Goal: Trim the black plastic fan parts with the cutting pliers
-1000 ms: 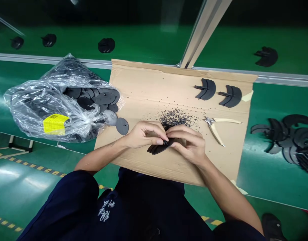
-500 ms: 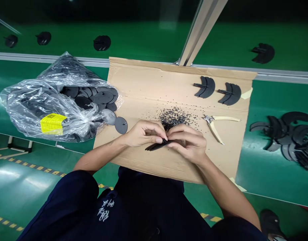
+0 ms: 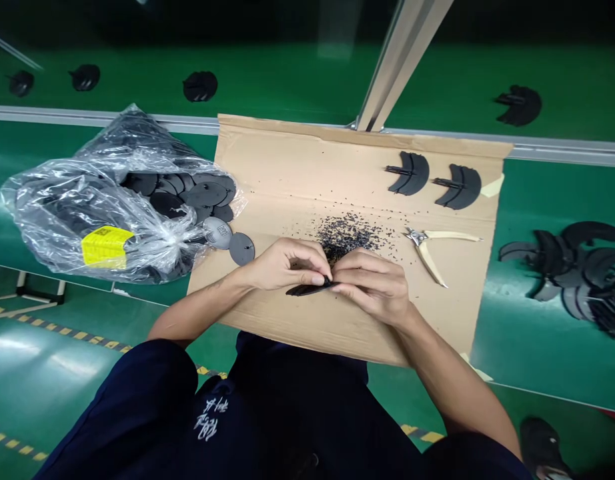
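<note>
Both hands pinch one thin black plastic part point(image 3: 307, 291), seen nearly edge-on over the cardboard sheet point(image 3: 282, 320). My left hand point(image 3: 287, 265) grips it with thumb and forefinger from the left. From the right, the thumb and fingers of my right hand point(image 3: 375, 283) close on its other end, so much of the part is hidden. Just beyond my fingers lies a scattered pile of tiny black bits point(image 3: 348, 233). To the right rest side cutters point(image 3: 427, 250) with cream handles, their jaws apart. Two curved black parts point(image 3: 408, 173) with stems lie farther back on the cardboard.
A clear plastic bag point(image 3: 87, 200) with a yellow label holds several black discs point(image 3: 205, 193) at the left. One loose disc point(image 3: 242, 249) lies beside it. Curved black pieces point(image 3: 567, 267) are heaped on the green table at right. A metal post point(image 3: 402, 67) rises behind the cardboard.
The held black part has shifted slightly up and left and tilted flatter. Both hands keep their pinch on it; everything on the table stays in place.
</note>
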Available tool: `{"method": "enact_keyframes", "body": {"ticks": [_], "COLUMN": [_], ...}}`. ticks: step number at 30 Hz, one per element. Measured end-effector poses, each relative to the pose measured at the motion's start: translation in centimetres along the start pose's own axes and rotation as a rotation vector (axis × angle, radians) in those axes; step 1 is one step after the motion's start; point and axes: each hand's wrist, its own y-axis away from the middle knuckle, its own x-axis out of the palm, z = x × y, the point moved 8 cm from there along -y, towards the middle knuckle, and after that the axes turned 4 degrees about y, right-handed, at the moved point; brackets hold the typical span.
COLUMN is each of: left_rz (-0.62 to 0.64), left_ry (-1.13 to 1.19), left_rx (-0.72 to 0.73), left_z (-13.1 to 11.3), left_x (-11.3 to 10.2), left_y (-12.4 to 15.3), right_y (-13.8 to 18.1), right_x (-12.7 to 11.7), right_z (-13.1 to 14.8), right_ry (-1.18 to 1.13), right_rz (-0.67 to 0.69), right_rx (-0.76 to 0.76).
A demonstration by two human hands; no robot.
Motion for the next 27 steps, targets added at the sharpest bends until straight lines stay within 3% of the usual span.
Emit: {"method": "enact_keyframes", "body": {"ticks": [4,8,12,17,20,23,27], "left_rz": [0.063,0.005,-0.149,-0.214,-0.223,-0.228,-0.249], "left_ry": [0.094,0.11,0.037,0.072,0.135,0.192,0.19], "left_rx": [-0.026,-0.04,-0.051,-0.013,0.007,0.007,-0.009], "left_z": [0.3,0.7,1.4,1.5,1.5,1.7,1.9], "left_x": [0.6,0.3,-1.3,-3.3,-3.9,-3.9,-4.1], "left_y": [0.0,-0.1,-0.2,-0.5,-0.8,-0.9,-0.9], "right_y": [0.1,0.0,0.1,4.2,6.3,6.3,3.7], "right_x": [-0.2,-1.1,-3.0,-9.5,-11.9,-12.2,-10.6], "right_z": [0.4,-0.1,-1.4,-3.9,-4.9,-4.9,-3.3], "right_ry": [0.024,0.147,0.327,0.827,0.977,0.986,0.896], "right_rz": [-0.059,-0.157,0.014,0.17,0.223,0.224,0.153], "right_rx": [-0.021,0.062,0.172,0.343,0.369,0.339,0.289]}}
